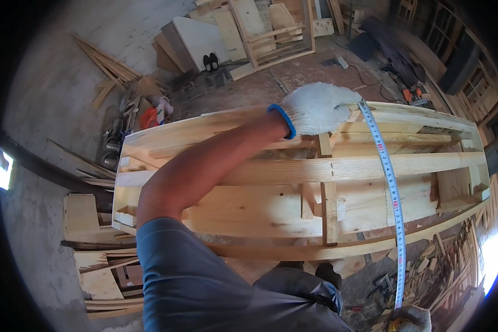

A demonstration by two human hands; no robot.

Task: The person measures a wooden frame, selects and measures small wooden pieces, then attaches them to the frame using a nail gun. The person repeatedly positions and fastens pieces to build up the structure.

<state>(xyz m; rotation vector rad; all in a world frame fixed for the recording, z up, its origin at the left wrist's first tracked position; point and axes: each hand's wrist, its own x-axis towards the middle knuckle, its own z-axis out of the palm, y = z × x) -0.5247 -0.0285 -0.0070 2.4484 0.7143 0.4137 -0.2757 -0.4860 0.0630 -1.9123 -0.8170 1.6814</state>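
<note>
A long wooden frame (271, 171) with lengthwise rails and short crosspieces lies across the view in front of me. My left hand (321, 108), in a white knit glove with a blue cuff, reaches over to its far rail. Its fingers are closed on the end of the tape measure's blade (390, 180). Pulled out toward me, the blade crosses over the rails and curves down past the near edge. At the lower right my gloved right hand (419, 318) grips the tape measure's yellow-and-dark case (399, 323), partly cut off by the picture's edge.
Boards and a rectangular wooden frame (276, 36) lean at the back, with black shoes (210, 62) beside them. Thin strips (108, 63) lean on the left wall. Offcuts (431, 271) are heaped at the lower right. An orange tool (408, 95) and a cable lie at the far right.
</note>
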